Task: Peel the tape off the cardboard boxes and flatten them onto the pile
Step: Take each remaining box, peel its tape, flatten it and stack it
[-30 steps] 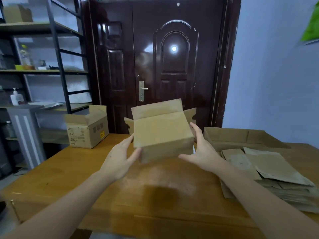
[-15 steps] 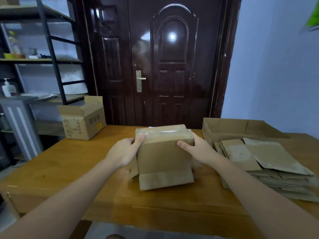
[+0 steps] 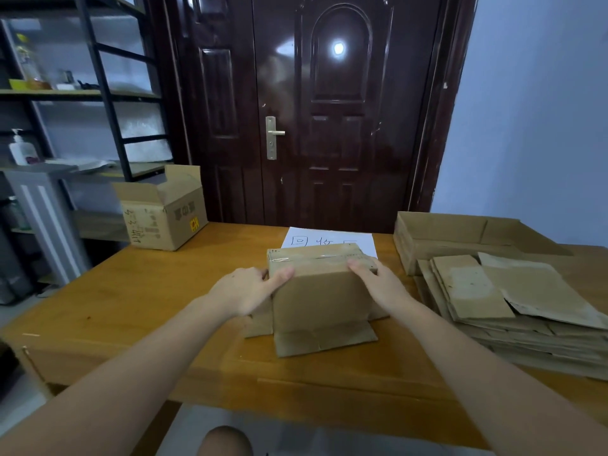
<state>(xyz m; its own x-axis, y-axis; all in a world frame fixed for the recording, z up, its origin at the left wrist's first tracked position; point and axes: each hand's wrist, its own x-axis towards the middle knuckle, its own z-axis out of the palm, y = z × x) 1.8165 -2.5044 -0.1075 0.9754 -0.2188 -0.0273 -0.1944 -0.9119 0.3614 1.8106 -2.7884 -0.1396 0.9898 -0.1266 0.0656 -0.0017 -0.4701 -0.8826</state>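
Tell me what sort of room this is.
Probably a storeroom or back room used for sorting cardboard: a wooden table by a dark door, a pile of flattened boxes, and metal shelves holding bottles.

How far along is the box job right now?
Done: a pile of flattened cardboard lies at the right. In hand: both hands hold a box flaps-down, tape still on top. Left: the open box at far left.
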